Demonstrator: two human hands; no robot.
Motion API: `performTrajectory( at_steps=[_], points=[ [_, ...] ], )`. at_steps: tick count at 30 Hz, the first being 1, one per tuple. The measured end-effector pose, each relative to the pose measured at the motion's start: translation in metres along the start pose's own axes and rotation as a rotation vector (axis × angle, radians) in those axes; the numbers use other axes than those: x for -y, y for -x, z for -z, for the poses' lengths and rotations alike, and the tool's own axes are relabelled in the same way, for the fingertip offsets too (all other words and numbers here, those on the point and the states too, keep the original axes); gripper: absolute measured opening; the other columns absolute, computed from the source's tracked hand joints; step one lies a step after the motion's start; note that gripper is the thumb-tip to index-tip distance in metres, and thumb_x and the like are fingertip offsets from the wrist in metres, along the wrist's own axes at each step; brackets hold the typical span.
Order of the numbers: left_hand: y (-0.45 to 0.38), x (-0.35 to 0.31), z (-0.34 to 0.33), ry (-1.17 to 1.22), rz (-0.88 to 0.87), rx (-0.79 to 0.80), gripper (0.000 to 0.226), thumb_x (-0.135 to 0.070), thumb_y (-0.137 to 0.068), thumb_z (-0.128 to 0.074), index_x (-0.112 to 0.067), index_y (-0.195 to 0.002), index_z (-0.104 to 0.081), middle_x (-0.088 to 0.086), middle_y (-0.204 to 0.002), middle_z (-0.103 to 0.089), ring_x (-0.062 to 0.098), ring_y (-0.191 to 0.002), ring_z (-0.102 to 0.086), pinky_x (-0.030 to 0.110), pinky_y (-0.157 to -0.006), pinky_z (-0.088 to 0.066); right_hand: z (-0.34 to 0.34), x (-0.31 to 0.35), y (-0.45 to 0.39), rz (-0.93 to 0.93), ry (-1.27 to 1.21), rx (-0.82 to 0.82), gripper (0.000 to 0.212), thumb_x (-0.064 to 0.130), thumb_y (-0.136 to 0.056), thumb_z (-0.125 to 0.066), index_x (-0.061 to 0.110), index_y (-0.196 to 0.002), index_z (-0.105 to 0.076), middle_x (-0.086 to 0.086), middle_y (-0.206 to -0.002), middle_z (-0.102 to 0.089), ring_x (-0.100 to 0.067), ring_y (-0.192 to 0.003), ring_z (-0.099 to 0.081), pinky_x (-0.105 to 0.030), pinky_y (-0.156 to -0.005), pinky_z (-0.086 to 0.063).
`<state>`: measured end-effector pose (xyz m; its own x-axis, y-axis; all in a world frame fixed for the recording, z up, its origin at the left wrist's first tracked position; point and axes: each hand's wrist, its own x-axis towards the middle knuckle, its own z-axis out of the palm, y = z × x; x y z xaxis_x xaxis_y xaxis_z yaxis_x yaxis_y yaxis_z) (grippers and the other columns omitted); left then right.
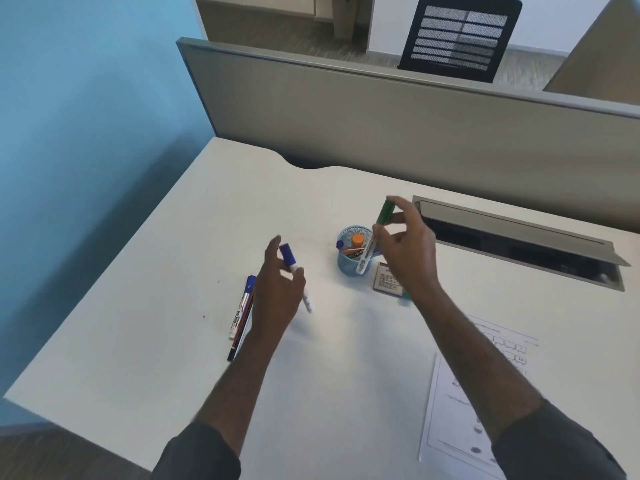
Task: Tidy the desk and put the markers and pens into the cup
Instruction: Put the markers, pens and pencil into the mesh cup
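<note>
On a white table (145, 306), two markers (242, 308) lie side by side at the left. Just beside them, the left hand (278, 289) pinches a blue-capped marker (294, 271) above the surface. At centre stands a blue mesh cup (348, 263) holding capped pens. The right hand (408, 251) grips a green-capped marker (375, 233), tilted, directly over the cup's rim. A printed sheet (460, 393) lies far right.

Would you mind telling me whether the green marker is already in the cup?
Not yet. The right hand holds the green marker tilted beside the cup, outside its rim.
</note>
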<state>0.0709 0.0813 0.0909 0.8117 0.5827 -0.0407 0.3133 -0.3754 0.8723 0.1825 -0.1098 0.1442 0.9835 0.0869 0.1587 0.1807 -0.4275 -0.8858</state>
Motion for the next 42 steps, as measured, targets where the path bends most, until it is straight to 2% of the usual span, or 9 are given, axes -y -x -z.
performTrajectory(
  at_steps=[5,7,11,16,19,25,33,37,42],
  points=[
    [-0.021,-0.045,-0.002,0.083,-0.246,-0.075,0.046,-0.019,-0.094,-0.066,-0.035,-0.129,-0.043,-0.017,-0.092,-0.060,-0.001,-0.071,-0.066,0.007,-0.060,-0.047,0.009,0.001,-0.027,0.125,0.033,-0.116,0.022,0.017,-0.092,-0.066,0.019,-0.113,-0.060,0.009,-0.100,-0.067,0.001,-0.058,-0.062,-0.017,-0.061,-0.047],
    [-0.030,-0.059,-0.006,0.078,-0.351,-0.114,0.036,-0.019,-0.095,-0.066,-0.030,-0.122,-0.046,-0.012,-0.093,-0.062,-0.001,-0.078,-0.065,0.005,-0.064,-0.048,0.008,-0.001,-0.034,0.157,0.068,-0.125,0.017,0.017,-0.092,-0.066,0.017,-0.108,-0.062,0.007,-0.101,-0.068,0.000,-0.061,-0.059,-0.013,-0.063,-0.042],
    [-0.047,-0.073,-0.022,0.028,-0.461,-0.113,0.019,-0.018,-0.096,-0.064,-0.023,-0.110,-0.051,-0.013,-0.095,-0.061,0.008,-0.076,-0.066,0.009,-0.066,-0.049,0.003,-0.007,-0.039,0.201,0.178,-0.108,0.014,0.017,-0.091,-0.067,0.015,-0.105,-0.063,0.004,-0.101,-0.069,-0.006,-0.068,-0.062,-0.019,-0.068,-0.047],
    [-0.062,-0.071,-0.041,-0.124,-0.479,-0.031,0.018,-0.014,-0.095,-0.065,-0.019,-0.107,-0.053,-0.007,-0.096,-0.066,0.014,-0.079,-0.067,0.031,-0.073,-0.061,-0.004,-0.015,-0.040,0.214,0.274,-0.092,0.013,0.017,-0.091,-0.067,0.014,-0.102,-0.062,0.003,-0.100,-0.069,-0.011,-0.076,-0.064,-0.034,-0.070,-0.055],
    [-0.067,-0.068,-0.049,-0.223,-0.449,0.023,0.017,-0.014,-0.095,-0.066,-0.021,-0.102,-0.052,-0.005,-0.094,-0.067,0.016,-0.081,-0.067,0.038,-0.072,-0.062,-0.007,-0.018,-0.043,0.205,0.326,-0.061,0.013,0.017,-0.091,-0.067,0.014,-0.102,-0.061,0.002,-0.098,-0.069,-0.016,-0.082,-0.065,-0.040,-0.071,-0.056],
    [-0.075,-0.062,-0.058,-0.295,-0.372,0.116,0.006,-0.012,-0.094,-0.064,-0.015,-0.099,-0.062,0.001,-0.095,-0.072,0.018,-0.085,-0.067,0.038,-0.075,-0.060,-0.006,-0.017,-0.053,0.175,0.456,-0.062,0.012,0.025,-0.092,-0.064,0.019,-0.101,-0.061,0.005,-0.096,-0.071,-0.020,-0.085,-0.065,-0.037,-0.067,-0.053],
    [-0.083,-0.069,-0.065,-0.356,-0.310,0.204,0.012,-0.008,-0.091,-0.063,-0.009,-0.097,-0.072,0.006,-0.095,-0.076,0.023,-0.082,-0.068,0.034,-0.073,-0.056,-0.005,-0.012,-0.053,0.249,0.518,-0.055,0.009,0.022,-0.091,-0.066,0.015,-0.095,-0.063,0.001,-0.090,-0.071,-0.020,-0.075,-0.061,-0.034,-0.061,-0.051],
    [-0.084,-0.069,-0.069,-0.404,-0.313,0.250,0.017,-0.003,-0.090,-0.059,-0.008,-0.095,-0.075,0.006,-0.091,-0.077,0.023,-0.081,-0.068,0.041,-0.077,-0.058,-0.005,-0.009,-0.055,0.263,0.466,-0.027,0.010,0.021,-0.090,-0.067,0.013,-0.096,-0.065,-0.001,-0.092,-0.072,-0.022,-0.080,-0.063,-0.036,-0.065,-0.051],
    [-0.086,-0.068,-0.069,-0.441,-0.326,0.247,0.017,-0.002,-0.090,-0.060,-0.008,-0.095,-0.076,0.008,-0.093,-0.077,0.026,-0.084,-0.068,0.038,-0.077,-0.058,-0.008,-0.010,-0.053,0.266,0.414,-0.011,0.011,0.023,-0.089,-0.068,0.015,-0.096,-0.066,0.002,-0.094,-0.072,-0.022,-0.083,-0.063,-0.035,-0.069,-0.049]
  ],
)
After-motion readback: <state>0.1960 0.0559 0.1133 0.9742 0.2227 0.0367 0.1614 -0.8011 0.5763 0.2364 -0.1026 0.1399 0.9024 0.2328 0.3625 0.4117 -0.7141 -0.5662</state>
